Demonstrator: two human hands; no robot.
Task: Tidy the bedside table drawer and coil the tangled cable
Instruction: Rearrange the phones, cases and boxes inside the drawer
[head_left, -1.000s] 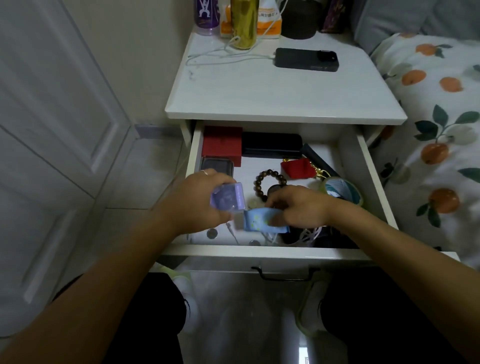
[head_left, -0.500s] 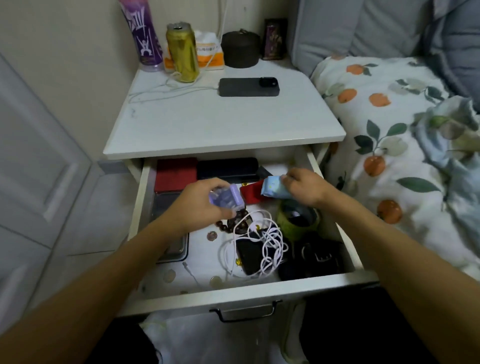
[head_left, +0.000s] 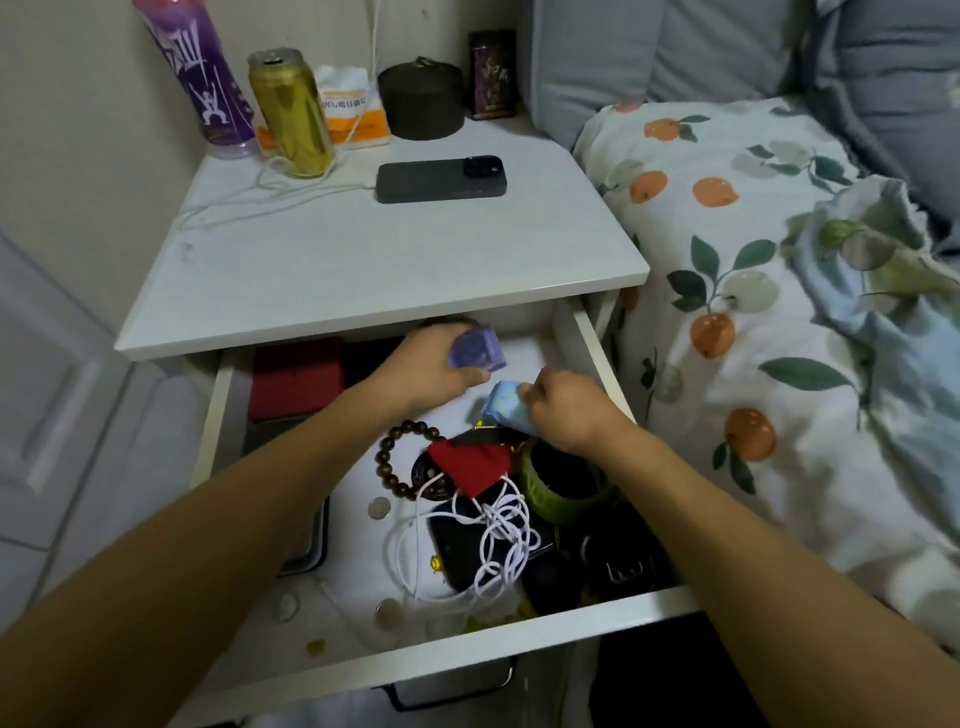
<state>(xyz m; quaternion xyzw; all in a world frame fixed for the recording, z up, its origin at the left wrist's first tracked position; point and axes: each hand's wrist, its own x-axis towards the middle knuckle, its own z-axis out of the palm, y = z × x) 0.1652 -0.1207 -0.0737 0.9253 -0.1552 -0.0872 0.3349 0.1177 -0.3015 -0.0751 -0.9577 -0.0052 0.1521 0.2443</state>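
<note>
The white bedside drawer (head_left: 524, 647) stands pulled out. My left hand (head_left: 423, 366) grips a small purple packet (head_left: 478, 349) near the drawer's back, under the tabletop's edge. My right hand (head_left: 563, 408) pinches a light blue packet (head_left: 506, 405) at the back right of the drawer. A tangled white cable (head_left: 491, 540) lies over a dark flat object in the front middle. Beside it are a red pouch (head_left: 475, 465) and a brown bead bracelet (head_left: 397, 457).
In the drawer: a red box (head_left: 293, 376) at the back left, a green tape roll (head_left: 558, 486), coins (head_left: 379, 508), dark items at the front right. On the tabletop (head_left: 363, 260): a black phone (head_left: 441, 179) on a charging cable, a gold can (head_left: 291, 111), a purple bottle (head_left: 200, 73). The bed (head_left: 779, 312) is at the right.
Both hands moved toward the back of the drawer with their packets. The camera view shifted, showing more of the drawer's contents and the bed.
</note>
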